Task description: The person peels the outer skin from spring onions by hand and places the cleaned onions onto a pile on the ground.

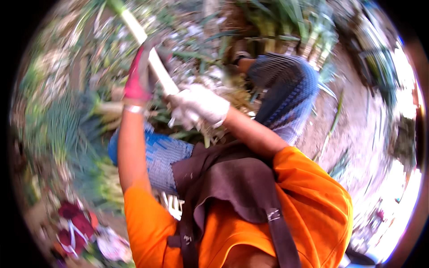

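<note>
A long white leek stalk (164,75) runs slantwise in front of me, its green part at the upper left. My left hand (147,65), in a pink and dark grey glove, is around the middle of the stalk. Lower down, my right hand (199,105) in a white glove grips the stalk at its lower end. Pale shreds, perhaps roots or peel, hang beneath the right hand. The lowest tip of the leek is hidden by that glove.
Loose leeks (62,127) lie to my left, blurred. More leeks (311,37) stand bunched beyond my right knee (285,87). Trimmed leaves and scraps (191,33) litter the ground ahead. A tied bundle (377,57) lies far right. Dark red sandals (75,231) are at lower left.
</note>
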`<state>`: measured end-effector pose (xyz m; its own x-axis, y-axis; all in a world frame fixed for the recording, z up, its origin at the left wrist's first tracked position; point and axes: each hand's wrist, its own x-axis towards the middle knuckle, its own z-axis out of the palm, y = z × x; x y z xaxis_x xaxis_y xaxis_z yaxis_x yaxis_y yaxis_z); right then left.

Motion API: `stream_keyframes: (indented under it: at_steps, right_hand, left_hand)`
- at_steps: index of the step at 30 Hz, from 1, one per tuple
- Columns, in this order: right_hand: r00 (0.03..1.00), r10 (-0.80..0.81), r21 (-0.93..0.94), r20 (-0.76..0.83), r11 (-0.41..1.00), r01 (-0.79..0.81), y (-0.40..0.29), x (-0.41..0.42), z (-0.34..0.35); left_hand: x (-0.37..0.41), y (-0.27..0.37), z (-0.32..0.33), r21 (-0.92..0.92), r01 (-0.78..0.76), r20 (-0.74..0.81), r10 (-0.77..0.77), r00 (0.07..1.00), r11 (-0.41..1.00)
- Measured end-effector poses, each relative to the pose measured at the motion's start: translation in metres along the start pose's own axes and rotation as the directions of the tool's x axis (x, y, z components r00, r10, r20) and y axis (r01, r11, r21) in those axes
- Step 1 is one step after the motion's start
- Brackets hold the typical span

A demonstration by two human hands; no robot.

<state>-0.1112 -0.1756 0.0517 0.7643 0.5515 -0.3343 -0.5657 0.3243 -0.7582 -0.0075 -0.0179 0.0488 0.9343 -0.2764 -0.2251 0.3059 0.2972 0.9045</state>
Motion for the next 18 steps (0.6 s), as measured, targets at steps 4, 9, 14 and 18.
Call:
stream_keyframes:
  at_steps: [4,9,14,18]
  right_hand:
    - [0.952,-0.259,-0.117,-0.166,0.963,0.241,-0.007,-0.026,-0.009]
    - [0.774,-0.412,-0.117,-0.481,0.905,0.41,-0.053,-0.086,-0.052]
    - [0.338,-0.54,-0.294,-0.771,0.772,0.564,-0.062,-0.182,-0.103]
    - [-0.135,-0.444,-0.437,-0.886,0.7,0.565,-0.038,-0.267,-0.168]
  left_hand:
    - [-0.01,0.001,0.025,0.025,0.024,0.02,-0.024,1.0,0.999]
    - [0.01,-0.003,-0.034,0.086,0.158,-0.126,-0.146,0.981,0.984]
    - [0.016,-0.014,-0.046,0.142,0.173,-0.055,-0.167,0.984,0.975]
    - [0.015,-0.018,-0.053,0.198,0.233,-0.035,-0.231,0.972,0.952]
